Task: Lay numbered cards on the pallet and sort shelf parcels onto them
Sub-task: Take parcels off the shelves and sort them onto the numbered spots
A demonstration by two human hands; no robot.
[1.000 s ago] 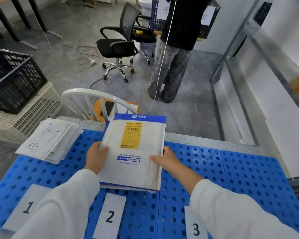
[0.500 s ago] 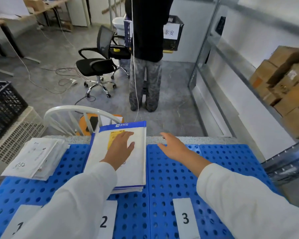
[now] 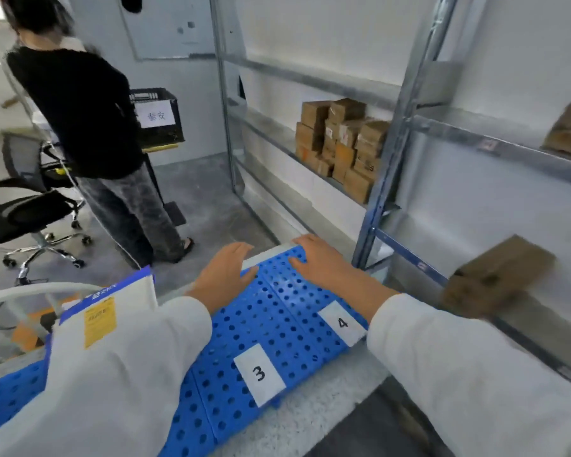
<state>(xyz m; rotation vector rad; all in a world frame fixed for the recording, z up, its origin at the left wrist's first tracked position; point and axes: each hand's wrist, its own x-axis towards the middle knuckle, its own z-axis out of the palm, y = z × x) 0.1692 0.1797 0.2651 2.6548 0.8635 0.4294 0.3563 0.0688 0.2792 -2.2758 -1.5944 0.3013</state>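
Observation:
The blue perforated pallet (image 3: pixel 277 311) runs diagonally below me. White cards marked 3 (image 3: pixel 259 374) and 4 (image 3: pixel 342 323) lie on it. A white padded mailer (image 3: pixel 112 311) with a blue top band and a yellow label lies on the pallet's left part. My left hand (image 3: pixel 226 275) and my right hand (image 3: pixel 323 262) hover over the pallet's far end, fingers spread, holding nothing. Brown cardboard parcels (image 3: pixel 340 143) are stacked on the metal shelf (image 3: pixel 386 90) to the right. A blurred brown parcel (image 3: pixel 498 275) sits on a lower shelf near my right arm.
A person in a black top (image 3: pixel 80 110) stands at the left, back turned. A black office chair (image 3: pixel 23 212) is beside them. A black crate with a paper label (image 3: pixel 155 117) sits behind. A white chair back (image 3: pixel 30 291) borders the pallet's left side.
My view has swung right toward the shelf. My left hand has come off the white mailer, and both hands now reach forward over the pallet's far end, empty.

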